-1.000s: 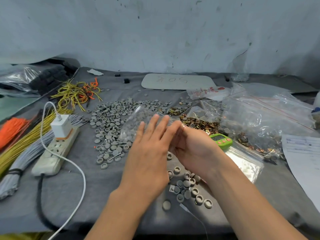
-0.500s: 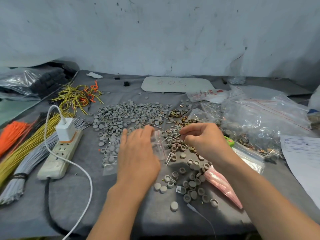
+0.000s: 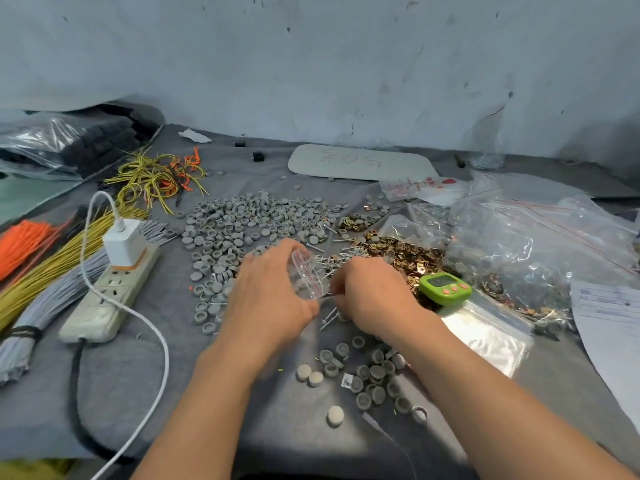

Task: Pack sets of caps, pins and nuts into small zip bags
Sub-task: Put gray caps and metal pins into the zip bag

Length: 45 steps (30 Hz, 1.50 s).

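Note:
My left hand (image 3: 268, 299) grips a small clear zip bag (image 3: 308, 277) with a red seal line, its mouth facing right. My right hand (image 3: 372, 296) sits right beside the bag mouth with fingers curled, over silver pins (image 3: 329, 315); what it pinches is hidden. A wide spread of grey caps (image 3: 249, 223) lies behind the hands, and a smaller group of grey caps (image 3: 370, 372) lies near the front. Brass nuts (image 3: 398, 252) are heaped behind my right hand.
A green timer (image 3: 445, 288) sits right of my right hand, with empty zip bags (image 3: 485, 334) and big plastic bags (image 3: 540, 244) beyond. A power strip (image 3: 110, 296) with charger and white cable, plus wire bundles (image 3: 45, 271), fill the left. A paper sheet (image 3: 609, 327) lies far right.
Both hands came down from chest height to the table. My left hand now holds the small bag upright, and my right hand has moved in close to its mouth.

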### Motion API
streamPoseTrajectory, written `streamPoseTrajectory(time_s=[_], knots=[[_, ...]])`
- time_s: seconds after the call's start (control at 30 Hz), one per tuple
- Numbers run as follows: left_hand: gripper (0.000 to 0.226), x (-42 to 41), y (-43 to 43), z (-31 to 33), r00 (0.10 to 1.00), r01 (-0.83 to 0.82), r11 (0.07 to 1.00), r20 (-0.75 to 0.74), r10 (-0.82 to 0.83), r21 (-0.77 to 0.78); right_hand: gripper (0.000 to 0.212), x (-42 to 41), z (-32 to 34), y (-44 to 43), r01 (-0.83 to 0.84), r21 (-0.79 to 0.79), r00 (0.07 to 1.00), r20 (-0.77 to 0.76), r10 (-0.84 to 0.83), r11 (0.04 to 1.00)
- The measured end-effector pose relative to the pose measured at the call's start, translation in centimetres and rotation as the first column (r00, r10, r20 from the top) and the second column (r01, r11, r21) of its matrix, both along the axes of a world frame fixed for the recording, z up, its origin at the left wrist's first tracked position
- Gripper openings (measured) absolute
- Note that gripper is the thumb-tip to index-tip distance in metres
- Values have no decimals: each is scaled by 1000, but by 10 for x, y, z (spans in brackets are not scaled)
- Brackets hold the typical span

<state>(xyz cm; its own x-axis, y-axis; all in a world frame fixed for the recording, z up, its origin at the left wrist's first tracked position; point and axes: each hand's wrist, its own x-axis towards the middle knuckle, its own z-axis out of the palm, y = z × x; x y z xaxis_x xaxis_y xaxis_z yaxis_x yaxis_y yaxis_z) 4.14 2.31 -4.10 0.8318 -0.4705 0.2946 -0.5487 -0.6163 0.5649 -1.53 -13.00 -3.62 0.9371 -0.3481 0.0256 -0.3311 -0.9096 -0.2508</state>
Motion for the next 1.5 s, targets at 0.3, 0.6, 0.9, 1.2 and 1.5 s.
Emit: streamPoseTrajectory(time_s=[0.3, 0.6, 0.9, 1.2, 1.5], knots=[[67, -8, 9, -8, 994, -12, 995, -108, 22, 98, 16, -14, 9, -7, -4, 2, 996, -87, 4, 1000], [57, -19, -4, -7, 989, 54, 997, -139, -46, 50, 20, -33, 36, -1, -181, 557, 944, 329, -16, 810], [54, -25, -11, 1, 972, 106, 987, -195, -128, -119, 15, -25, 32, 10, -141, 565, 937, 342, -75, 813], [45, -17, -9, 8, 869, -76, 782, -425, -252, -619, 17, -35, 38, -19, -44, 529, 925, 342, -165, 847], [17, -15, -4, 21, 766, -183, 568, -479, -429, -802, 16, -35, 7, -3, -107, 37, 986, -123, 111, 994]])
